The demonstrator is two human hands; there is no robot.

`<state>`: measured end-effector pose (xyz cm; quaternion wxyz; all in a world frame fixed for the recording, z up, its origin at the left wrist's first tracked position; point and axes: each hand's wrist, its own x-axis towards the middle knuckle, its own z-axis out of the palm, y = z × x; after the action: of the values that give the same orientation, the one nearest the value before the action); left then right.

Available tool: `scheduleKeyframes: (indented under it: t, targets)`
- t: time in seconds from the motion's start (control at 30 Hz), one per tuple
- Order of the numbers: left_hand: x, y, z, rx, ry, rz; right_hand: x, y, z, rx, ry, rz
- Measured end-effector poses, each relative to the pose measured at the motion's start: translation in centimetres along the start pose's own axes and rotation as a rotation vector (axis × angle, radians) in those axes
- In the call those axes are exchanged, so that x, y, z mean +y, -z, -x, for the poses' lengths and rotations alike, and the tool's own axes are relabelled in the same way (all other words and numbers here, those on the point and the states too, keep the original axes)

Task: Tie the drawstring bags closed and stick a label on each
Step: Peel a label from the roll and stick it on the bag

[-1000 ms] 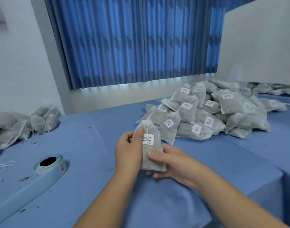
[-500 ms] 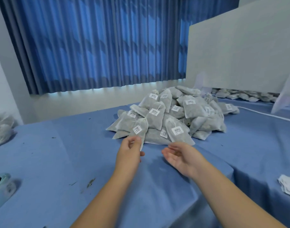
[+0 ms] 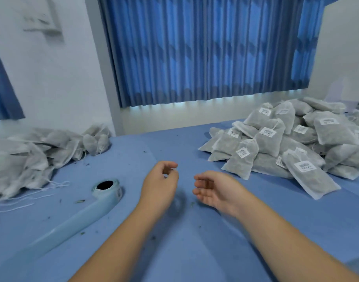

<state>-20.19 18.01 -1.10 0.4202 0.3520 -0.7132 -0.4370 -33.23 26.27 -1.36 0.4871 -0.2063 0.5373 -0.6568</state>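
Beside the heap of filled, labelled bags [image 3: 266, 137], left hand [image 3: 159, 186] and right hand [image 3: 214, 190] empty, relaxed.

Grey bags [image 3: 241, 159] bearing white labels [image 3: 305, 166] lie on blue cloth [image 3: 195, 241].

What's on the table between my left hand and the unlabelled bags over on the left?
The head view shows the label roll and a few loose strings between the left hand and unlabelled bags.
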Motion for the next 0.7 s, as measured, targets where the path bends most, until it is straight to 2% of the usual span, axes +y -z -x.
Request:
scheduleKeyframes:
  t: [0.17, 0.23, 0.3, 0.37, 0.5, 0.7]
  targets:
    - [-2.7, 8.6, 0.8, 0.149, -0.143, -0.585, 2.1, -6.0, -1.4, -0.093, 0.086, 0.264]
    - [-3.5, 11.9, 1.3, 0.170, -0.091, -0.870, 2.9, -8.4, -1.8, -0.107, 0.139, 0.363]
    - [-4.3, 14.4, 1.8, 0.103, 0.056, -1.069, 3.6, -10.8, -2.3, -0.121, 0.211, 0.461]
    - [-4.9, 16.2, 2.2, 0.008, 0.202, -1.120, 4.1, -12.9, -2.7, -0.143, 0.324, 0.603]
    - [-6.0, 19.5, 2.9, 0.012, 0.258, -1.065, 5.0, -16.5, -3.4, -0.230, 0.560, 0.947]
    - [-6.9, 24.4, 3.0, 0.048, 0.304, -1.167, 6.6, -20.8, -4.7, -0.344, 0.639, 1.223]
